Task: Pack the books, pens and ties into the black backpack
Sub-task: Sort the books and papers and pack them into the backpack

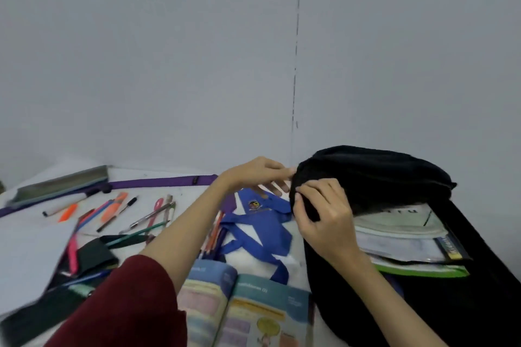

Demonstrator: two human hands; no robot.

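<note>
While both hands worked at the left edge of the black backpack (394,177), its top flap stood raised above an open main compartment. The right hand (324,214) had its thumb and fingers curled round the flap's edge, pinching the black fabric. The left hand (262,175), reaching from a dark red sleeve (127,304), met the same edge with fingers nearly straight; its fingertips touched the fabric, though whether they actually gripped it could not be told.

Inside the open compartment lay a stack of books (406,236), a white cover on top, a plastic-covered one beneath it and a green-edged one at the bottom. Just left of the backpack, on the white table (33,248), a blue tie (262,222) with a small crest lay crumpled, partly under the left hand. A bunch of coloured pencils (214,234) lay beside the tie, partly hidden by the left forearm. An open textbook (248,310) with coloured pages lay at the near edge, between the two forearms.

Farther left, loose pens (146,220) and orange highlighters (112,205) were scattered over the table, with a pink pen (74,251) nearer. A dark tie (95,256) lay folded close to them, and a purple strap (158,182) ran along the far side toward a grey pencil case (62,183).
</note>
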